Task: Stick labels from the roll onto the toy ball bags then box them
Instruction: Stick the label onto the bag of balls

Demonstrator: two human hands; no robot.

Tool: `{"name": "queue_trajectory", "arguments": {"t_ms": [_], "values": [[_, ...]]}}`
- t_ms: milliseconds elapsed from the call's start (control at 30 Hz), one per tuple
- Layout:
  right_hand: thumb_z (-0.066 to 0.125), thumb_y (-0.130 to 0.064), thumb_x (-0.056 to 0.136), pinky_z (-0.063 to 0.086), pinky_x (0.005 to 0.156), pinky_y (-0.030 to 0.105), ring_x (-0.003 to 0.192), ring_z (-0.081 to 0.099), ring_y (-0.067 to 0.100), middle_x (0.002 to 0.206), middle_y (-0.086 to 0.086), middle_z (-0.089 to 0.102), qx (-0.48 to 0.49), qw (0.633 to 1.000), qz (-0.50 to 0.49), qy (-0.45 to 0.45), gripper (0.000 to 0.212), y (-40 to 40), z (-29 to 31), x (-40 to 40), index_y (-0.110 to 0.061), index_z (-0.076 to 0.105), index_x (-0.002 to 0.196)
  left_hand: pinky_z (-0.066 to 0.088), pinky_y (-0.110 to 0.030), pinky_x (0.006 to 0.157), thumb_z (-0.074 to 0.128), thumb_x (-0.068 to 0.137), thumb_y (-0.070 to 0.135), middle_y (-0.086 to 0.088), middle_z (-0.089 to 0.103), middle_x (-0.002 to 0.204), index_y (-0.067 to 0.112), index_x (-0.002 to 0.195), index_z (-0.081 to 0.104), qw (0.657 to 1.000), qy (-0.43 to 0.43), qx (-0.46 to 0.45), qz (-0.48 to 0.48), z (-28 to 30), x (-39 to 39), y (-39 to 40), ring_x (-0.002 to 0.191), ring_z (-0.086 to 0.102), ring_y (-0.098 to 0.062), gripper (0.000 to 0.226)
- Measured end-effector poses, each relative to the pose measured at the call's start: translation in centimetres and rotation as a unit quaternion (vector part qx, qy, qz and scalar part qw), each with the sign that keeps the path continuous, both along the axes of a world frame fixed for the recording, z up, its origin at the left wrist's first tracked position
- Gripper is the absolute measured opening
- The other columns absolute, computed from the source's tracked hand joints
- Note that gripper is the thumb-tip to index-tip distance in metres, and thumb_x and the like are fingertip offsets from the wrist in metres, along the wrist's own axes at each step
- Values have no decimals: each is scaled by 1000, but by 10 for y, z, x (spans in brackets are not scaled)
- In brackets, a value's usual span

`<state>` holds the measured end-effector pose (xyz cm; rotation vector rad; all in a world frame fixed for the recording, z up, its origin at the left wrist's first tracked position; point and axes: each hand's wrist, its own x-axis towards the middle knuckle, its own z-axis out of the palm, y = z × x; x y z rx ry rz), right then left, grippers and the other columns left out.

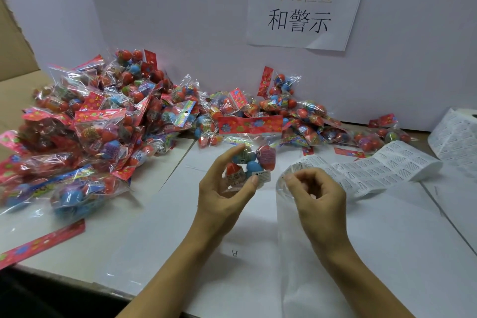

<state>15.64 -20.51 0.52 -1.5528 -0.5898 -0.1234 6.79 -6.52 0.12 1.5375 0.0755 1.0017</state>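
pinching the peeled end of the label strip (371,170), the right hand (316,192) has its fingers curled narrow; just left of them, the left hand (222,186) grips a toy ball bag (251,160) between thumb and fingertips, a white label (262,176) at the thumb tip; beyond the fingers lies the pile of bags (116,113).

This is a packing and inspection station in a small factory or warehouse. A white paper sign printed with Chinese characters (300,9) is taped to the white partition (180,15); a heap of clear cellophane bags of red and blue toy balls (103,116) covers the paper-covered white table (387,240), beside a brown cardboard box (15,59) and an unrolled white strip of printed labels (382,168).
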Motion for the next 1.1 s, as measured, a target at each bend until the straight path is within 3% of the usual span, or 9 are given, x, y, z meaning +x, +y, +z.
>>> {"name": "queue_trajectory", "arguments": {"t_ms": [100, 167, 267, 367, 500, 700, 867, 1000, 1100], "values": [[72, -34, 86, 53, 65, 27, 74, 60, 13, 79, -8, 66, 11, 999, -19, -26, 8, -2, 3, -3, -27, 68, 85, 59, -21, 82, 74, 85, 13, 27, 67, 121, 58, 121, 63, 1000, 4, -18, -3, 2, -2, 1, 109, 72, -10, 59], [67, -53, 79, 53, 65, 20, 81, 61, 12, 84, -13, 65, -6, 1000, 4, -22, 27, 1, 2, -7, -30, 67, 94, 60, -24, 83, 75, 85, 14, 20, 68, 122, 53, 122, 64, 1000, 3, -11, -8, 2, -2, -1, 111, 71, -16, 55], [75, -68, 74, 53, 65, 24, 76, 58, 10, 80, -13, 63, -45, 998, 51, 5, 44, 6, 2, -9, -28, 68, 90, 59, -23, 84, 76, 86, 14, 16, 69, 122, 46, 124, 64, 1000, 2, 3, -12, 1, -2, -3, 112, 71, -17, 51], [73, -54, 76, 49, 62, 25, 67, 57, 11, 71, -6, 66, -32, 997, 69, -8, 35, 7, 3, -9, -19, 73, 79, 59, -23, 85, 76, 86, 15, 17, 70, 120, 46, 122, 65, 1000, 10, 7, -17, 0, -1, -4, 110, 71, -15, 48], [71, -45, 79, 52, 65, 35, 72, 66, 18, 72, -4, 71, -24, 997, 68, -15, 29, 4, 3, -9, -17, 77, 78, 58, -21, 85, 75, 87, 17, 16, 70, 120, 35, 123, 66, 1000, 23, 3, -21, -1, -1, -5, 109, 71, -13, 42], [70, -38, 91, 55, 59, 31, 76, 68, 12, 77, -14, 72, -27, 996, 72, -38, 11, 2, 3, -11, -31, 75, 84, 61, -29, 83, 73, 88, 18, 12, 71, 121, 45, 123, 67, 998, 40, -17, -38, 0, 0, -4, 106, 73, -18, 45], [72, -43, 88, 55, 57, 43, 74, 66, 16, 80, -14, 72, -51, 993, 81, -76, 6, 0, 4, -13, -38, 73, 86, 63, -33, 82, 78, 86, 26, 3, 71, 125, 49, 124, 67, 996, 46, -61, -56, 1, -1, -1, 110, 72, -22, 46], [58, -25, 88, 50, 56, 23, 70, 64, 8, 76, -8, 72, -38, 993, 103, -36, 19, -3, 3, -6, -28, 75, 81, 64, -42, 83, 77, 87, 26, -2, 70, 126, 44, 127, 64, 994, 58, -66, -57, 1, -1, -2, 108, 73, -23, 45], [57, -48, 87, 44, 58, 15, 67, 60, 6, 73, -2, 70, -27, 994, 103, -9, 37, -6, 7, -4, -18, 75, 76, 64, -38, 82, 76, 87, 21, 9, 70, 123, 53, 120, 66, 995, 54, -46, -67, 0, 0, -3, 106, 74, -21, 48]]}}
